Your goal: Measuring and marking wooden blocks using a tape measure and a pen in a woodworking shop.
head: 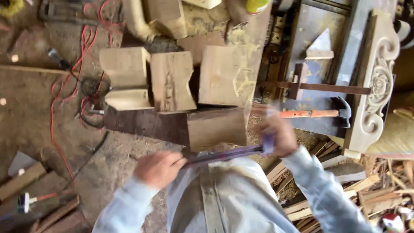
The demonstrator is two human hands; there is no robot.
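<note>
A long, thin, dark bar runs between the person's two hands, close in front of the chest and just below the near edge of a wooden block. It looks like a flat tool or strip; the picture is too blurred to tell which. The left hand is closed around the bar's left end, fingers curled over it. The right hand is closed on the other end, which has a pale bluish part; motion blur hides the finger detail there.

Just above the hands, that wooden block lies on a dark plank. Beyond it stand three pale wood blocks in a row: a left block with a curved cut, a middle block with a notched side, and a right block dusted with yellowish shavings.

To the right of the right hand, touching or just beyond its fingers, lies a hammer with an orange handle and dark head, on a grey bench. Farther right rests a carved wooden panel with a rose and scrolls. Below the right arm lies a heap of wood offcuts. Far left of the left hand, a red cable snakes over the dusty floor.
</note>
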